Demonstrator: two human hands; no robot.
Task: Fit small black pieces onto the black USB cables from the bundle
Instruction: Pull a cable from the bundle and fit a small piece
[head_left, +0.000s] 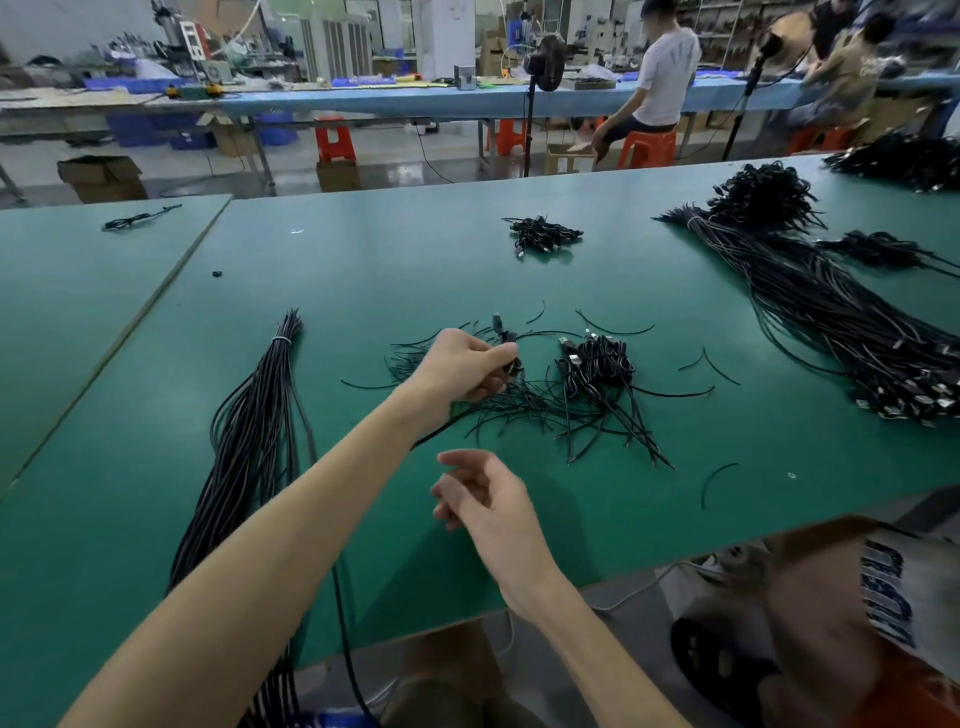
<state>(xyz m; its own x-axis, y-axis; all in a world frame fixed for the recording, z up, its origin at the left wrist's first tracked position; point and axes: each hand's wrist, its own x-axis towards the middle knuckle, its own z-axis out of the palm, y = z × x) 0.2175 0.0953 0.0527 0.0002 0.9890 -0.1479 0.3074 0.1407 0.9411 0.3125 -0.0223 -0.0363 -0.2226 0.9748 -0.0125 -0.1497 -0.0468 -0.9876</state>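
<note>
My left hand reaches out over the green table and pinches a coiled black USB cable at its fingertips, above a scatter of thin black ties. My right hand hovers nearer to me, fingers loosely apart, holding nothing that I can see. A pile of coiled USB cables lies just right of my left hand. A tied bundle of long black cables stretches along the table on the left and hangs over the near edge.
A large bundle of cables fans across the right of the table. A small heap of coiled cables sits farther back. A lone small black piece lies at left. A seated person works at a far bench.
</note>
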